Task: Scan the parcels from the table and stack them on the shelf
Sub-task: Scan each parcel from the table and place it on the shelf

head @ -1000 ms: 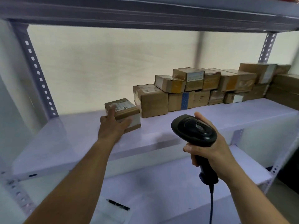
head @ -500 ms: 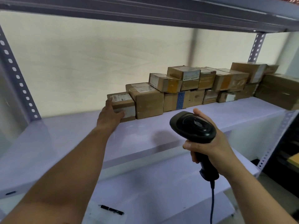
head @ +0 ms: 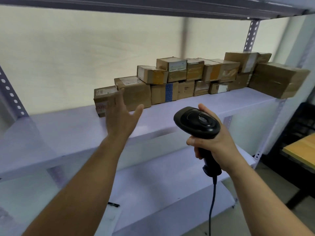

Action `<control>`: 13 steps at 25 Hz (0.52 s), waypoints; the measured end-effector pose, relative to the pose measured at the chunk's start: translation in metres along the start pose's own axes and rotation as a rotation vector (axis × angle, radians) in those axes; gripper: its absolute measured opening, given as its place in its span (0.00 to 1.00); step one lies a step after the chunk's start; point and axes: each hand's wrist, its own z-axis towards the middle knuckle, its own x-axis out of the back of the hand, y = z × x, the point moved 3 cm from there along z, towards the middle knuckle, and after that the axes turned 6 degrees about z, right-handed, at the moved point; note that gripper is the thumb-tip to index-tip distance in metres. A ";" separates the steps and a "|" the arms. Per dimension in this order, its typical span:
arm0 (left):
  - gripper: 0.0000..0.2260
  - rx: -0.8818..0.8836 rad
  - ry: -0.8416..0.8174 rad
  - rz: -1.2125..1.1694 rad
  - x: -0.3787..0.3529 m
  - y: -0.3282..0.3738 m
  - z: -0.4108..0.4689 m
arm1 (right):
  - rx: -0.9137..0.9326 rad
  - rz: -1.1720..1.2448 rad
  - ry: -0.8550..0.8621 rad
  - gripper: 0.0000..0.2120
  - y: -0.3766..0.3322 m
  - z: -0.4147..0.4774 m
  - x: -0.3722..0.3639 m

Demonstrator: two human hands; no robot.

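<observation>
Shelf (head: 68,133): a metal rack with pale boards. The middle board carries the parcels, and there is bare board to their left.
Row of parcels (head: 187,77): brown boxes in two layers along the back wall, stepping down toward the left.
Table (head: 301,150): only a wooden corner shows at the far right, well apart from the rack.
End parcel (head: 102,97): a small labelled box lying flat at the left end of the row, against the bigger box on its right. It looks placed, so the step in hand is likely settling it. Done well, it sits square against its neighbour, fully on the board, with the label readable.
Left hand (head: 121,116): fingers straight and spread, holding nothing, in front of the end parcel. Blur hides whether the fingertips touch it. A flat push, if needed, suits better than a grab.
Right hand (head: 216,142): fingers wrapped round the scanner's handle, below the board's front edge.
Scanner (head: 196,123): black, with its cord hanging down. The cord is best kept clear of the board edge.
Pen (head: 113,204): lies on the lower board.
</observation>
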 end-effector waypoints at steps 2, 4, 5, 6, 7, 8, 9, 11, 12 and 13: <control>0.30 -0.050 -0.093 -0.032 -0.023 0.035 -0.036 | -0.004 0.022 0.017 0.45 0.002 -0.015 0.023; 0.29 -0.077 -0.173 -0.065 -0.050 0.065 -0.070 | -0.007 0.027 0.041 0.45 0.004 -0.032 0.048; 0.29 -0.075 -0.215 -0.077 -0.065 0.081 -0.086 | -0.013 0.026 0.060 0.44 0.006 -0.042 0.064; 0.30 -0.070 -0.258 -0.085 -0.079 0.097 -0.101 | -0.022 0.027 0.081 0.44 0.008 -0.052 0.083; 0.30 -0.072 -0.296 -0.090 -0.092 0.114 -0.116 | -0.036 0.031 0.103 0.44 0.010 -0.063 0.102; 0.31 -0.080 -0.329 -0.097 -0.104 0.131 -0.129 | -0.052 0.035 0.125 0.45 0.011 -0.074 0.122; 0.31 -0.093 -0.357 -0.107 -0.115 0.150 -0.141 | -0.064 0.035 0.148 0.46 0.012 -0.085 0.142; 0.31 -0.115 -0.398 -0.130 -0.136 0.189 -0.162 | -0.072 0.027 0.201 0.46 0.013 -0.107 0.181; 0.31 -0.132 -0.412 -0.140 -0.145 0.206 -0.170 | -0.071 0.028 0.226 0.46 0.013 -0.117 0.198; 0.31 -0.155 -0.431 -0.150 -0.157 0.228 -0.181 | -0.069 0.033 0.258 0.47 0.013 -0.128 0.220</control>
